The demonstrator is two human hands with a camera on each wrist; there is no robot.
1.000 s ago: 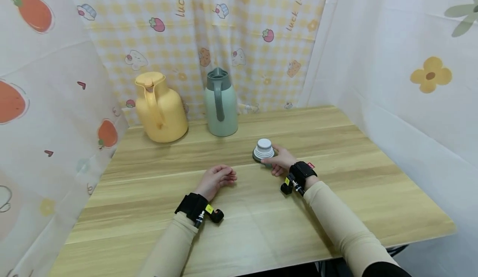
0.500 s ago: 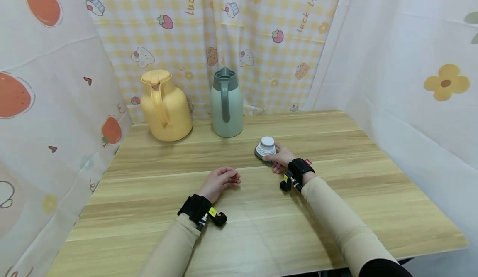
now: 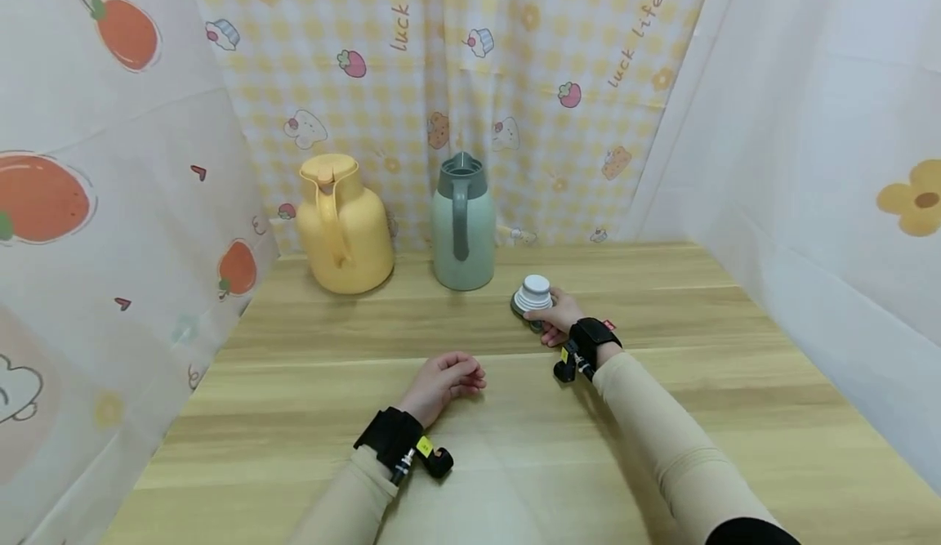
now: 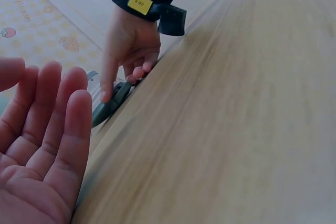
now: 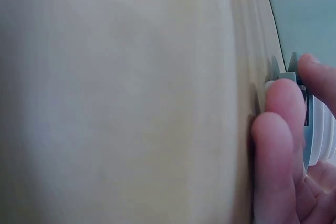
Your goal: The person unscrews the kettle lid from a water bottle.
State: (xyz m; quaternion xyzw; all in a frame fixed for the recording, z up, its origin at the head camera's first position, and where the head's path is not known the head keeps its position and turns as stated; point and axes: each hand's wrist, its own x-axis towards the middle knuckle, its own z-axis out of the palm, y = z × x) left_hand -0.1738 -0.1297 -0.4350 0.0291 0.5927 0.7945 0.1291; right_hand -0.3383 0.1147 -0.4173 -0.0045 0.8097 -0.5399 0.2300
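Observation:
My right hand [image 3: 560, 316] grips a jug lid [image 3: 535, 293], a white ridged stopper on a dark green base, turned stopper up. Its thumb lies along the near side, and the fingers reach round the right edge. In the right wrist view the fingertips are at the lid's green lever [image 5: 287, 76]. Whether the lid touches the table cannot be told. Behind it stands a pale green thermos jug [image 3: 470, 243], upright, with an open mouth and its handle facing me. My left hand [image 3: 443, 384] is just above or on the table, fingers loosely bent, holding nothing.
A yellow jug [image 3: 360, 243] stands upright at the back left, its handle toward me. The wood-grain table [image 3: 309, 439] meets a checked curtain [image 3: 397, 112] behind and white printed curtains on both sides.
The head view has shifted, so everything sits lower and further right. Relative to the green jug, my right hand and the lid have moved slightly closer. My left hand stays about where it was.

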